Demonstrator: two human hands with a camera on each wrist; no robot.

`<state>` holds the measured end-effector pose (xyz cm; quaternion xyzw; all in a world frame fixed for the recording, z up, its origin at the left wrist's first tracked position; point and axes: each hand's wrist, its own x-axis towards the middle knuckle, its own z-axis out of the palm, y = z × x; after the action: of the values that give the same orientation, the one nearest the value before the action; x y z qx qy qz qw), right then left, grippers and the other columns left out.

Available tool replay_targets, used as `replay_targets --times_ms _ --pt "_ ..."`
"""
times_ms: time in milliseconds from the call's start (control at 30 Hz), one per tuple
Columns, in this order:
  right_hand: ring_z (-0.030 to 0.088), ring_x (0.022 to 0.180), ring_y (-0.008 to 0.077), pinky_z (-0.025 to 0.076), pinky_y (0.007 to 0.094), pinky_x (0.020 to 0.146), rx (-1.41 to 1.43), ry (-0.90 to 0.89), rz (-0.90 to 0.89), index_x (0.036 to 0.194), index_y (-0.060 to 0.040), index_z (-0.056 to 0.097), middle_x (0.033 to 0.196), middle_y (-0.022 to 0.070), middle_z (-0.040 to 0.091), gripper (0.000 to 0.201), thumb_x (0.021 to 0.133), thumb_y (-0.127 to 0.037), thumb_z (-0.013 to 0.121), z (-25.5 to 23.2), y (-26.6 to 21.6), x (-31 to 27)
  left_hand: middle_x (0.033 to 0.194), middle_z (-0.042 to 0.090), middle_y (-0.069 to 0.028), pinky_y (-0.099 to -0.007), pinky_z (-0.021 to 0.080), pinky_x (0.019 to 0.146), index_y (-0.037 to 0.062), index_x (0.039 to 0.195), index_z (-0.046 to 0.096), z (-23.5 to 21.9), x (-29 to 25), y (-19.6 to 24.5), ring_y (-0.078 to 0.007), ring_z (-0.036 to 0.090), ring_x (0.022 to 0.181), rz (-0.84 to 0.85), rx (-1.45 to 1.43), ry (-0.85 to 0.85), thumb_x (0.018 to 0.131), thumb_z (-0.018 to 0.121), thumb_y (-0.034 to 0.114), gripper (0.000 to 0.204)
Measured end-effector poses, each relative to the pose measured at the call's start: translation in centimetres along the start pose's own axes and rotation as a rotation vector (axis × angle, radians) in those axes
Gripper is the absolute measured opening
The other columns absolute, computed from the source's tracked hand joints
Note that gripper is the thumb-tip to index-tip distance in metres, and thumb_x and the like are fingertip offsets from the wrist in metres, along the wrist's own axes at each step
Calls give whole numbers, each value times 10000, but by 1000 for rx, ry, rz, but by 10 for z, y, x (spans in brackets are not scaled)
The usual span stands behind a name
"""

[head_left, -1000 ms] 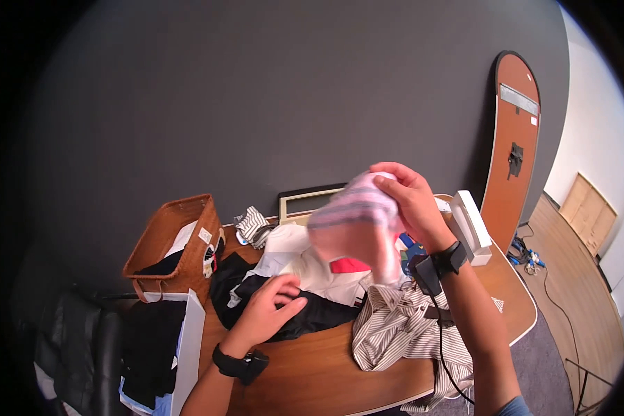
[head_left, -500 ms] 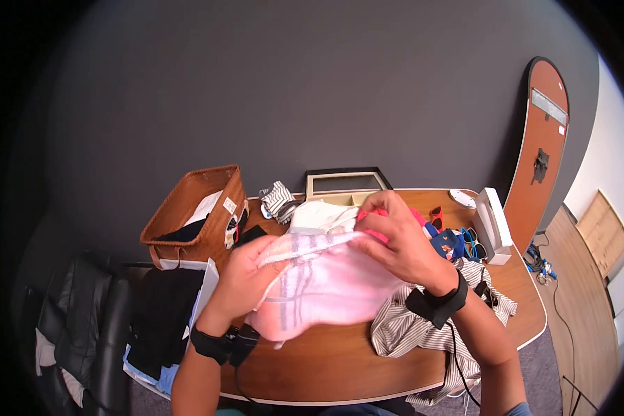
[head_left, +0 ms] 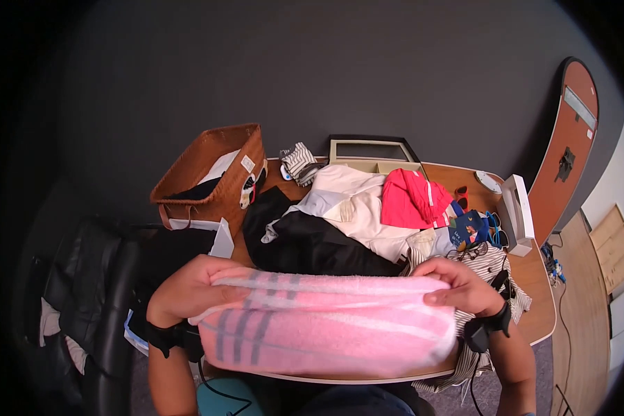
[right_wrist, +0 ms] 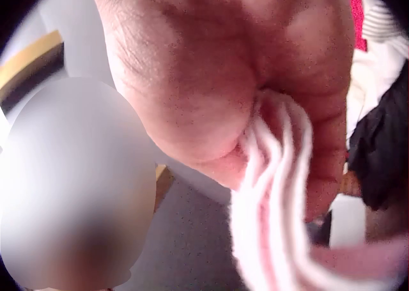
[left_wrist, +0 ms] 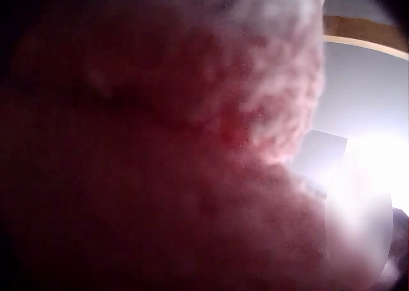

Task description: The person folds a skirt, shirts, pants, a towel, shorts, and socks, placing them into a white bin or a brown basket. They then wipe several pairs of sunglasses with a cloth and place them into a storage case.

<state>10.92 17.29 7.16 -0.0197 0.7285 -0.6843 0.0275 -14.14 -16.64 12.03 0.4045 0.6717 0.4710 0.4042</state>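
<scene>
A pink towel with grey stripes near its left end is stretched between both hands at the table's front edge. My left hand grips its left end, the thumb lying on top. At the other end my right hand pinches the towel between thumb and fingers. In the right wrist view several folded layers of the towel run out of the palm of the right hand. Dark, blurred towel cloth fills much of the left wrist view.
Behind the towel lie black cloth, a white garment, a red garment and a striped shirt. A wicker basket stands at the back left. A white box and red sunglasses are at the right.
The right hand earlier held the towel up alone, the left hand free. Both hands then took it, and it has come down and nearer the body, now spread wide between them.
</scene>
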Motion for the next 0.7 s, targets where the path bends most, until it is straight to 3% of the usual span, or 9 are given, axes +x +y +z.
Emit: replay_targets --times_ms 100,167,233,300,333,367,467,533,700 --pt "575 915 49 476 218 800 -66 38 61 1245 -28 535 1038 -4 617 345 916 -44 636 -4 0 8 1008 663 -24 -223 488 796 -50 1146 623 8 8 -11 -64 581 905 -71 1 -29 917 645 134 295" --pt "574 916 49 481 223 787 -127 57 13 1244 -28 533 1025 2 617 331 926 -56 623 -11 34 22 923 651 3 -216 478 747 -39 1050 632 7 31 -52 -53 567 858 -169 154 -19 923 648 176 250" --pt "575 942 95 479 243 818 -336 75 169 1241 -30 531 1053 21 613 373 903 -106 669 -19 72 29 971 634 -28 -234 473 720 -14 1014 614 17 45 -99 -85 582 869 -138 96 -2 873 689 181 252" --pt "608 1010 277 497 359 879 -919 166 27 1234 -19 526 1114 158 589 455 822 -100 700 -2 76 27 1111 591 -120 -267 481 770 -11 1076 591 31 44 -122 -168 595 968 20 728 338 818 722 183 349" --pt "595 1041 306 493 378 895 -989 189 -55 1233 -16 524 1128 168 581 463 813 -102 699 5 80 23 1148 551 -192 -366 481 841 -21 1118 575 40 41 -123 -326 574 1019 0 612 361 762 763 226 472" --pt "582 1071 334 489 396 911 -1058 211 -139 1231 -13 523 1143 179 573 471 803 -105 698 19 75 23 1148 551 -192 -366 481 841 -21 1118 575 49 40 -130 -326 574 1019 -6 607 359 762 763 226 472" --pt "553 1107 354 443 400 973 -928 55 -302 1239 10 520 1186 190 560 536 791 -201 724 59 78 28 1122 570 -163 -378 458 899 17 1140 590 78 33 -149 -311 560 1071 167 462 193 752 768 250 487" --pt "530 1152 349 399 436 1015 -1041 13 -298 1336 -6 439 1224 187 554 673 783 -242 740 80 77 37 1127 581 -118 -409 411 967 54 1084 636 92 30 -149 -296 529 1107 309 811 -8 790 725 240 359" --pt "512 1182 353 365 463 1035 -1098 -71 -269 1377 -14 401 1222 185 556 755 761 -266 758 87 108 60 1155 579 -94 -449 411 952 63 1017 675 92 31 -151 -324 540 1074 276 897 -42 903 602 196 190"
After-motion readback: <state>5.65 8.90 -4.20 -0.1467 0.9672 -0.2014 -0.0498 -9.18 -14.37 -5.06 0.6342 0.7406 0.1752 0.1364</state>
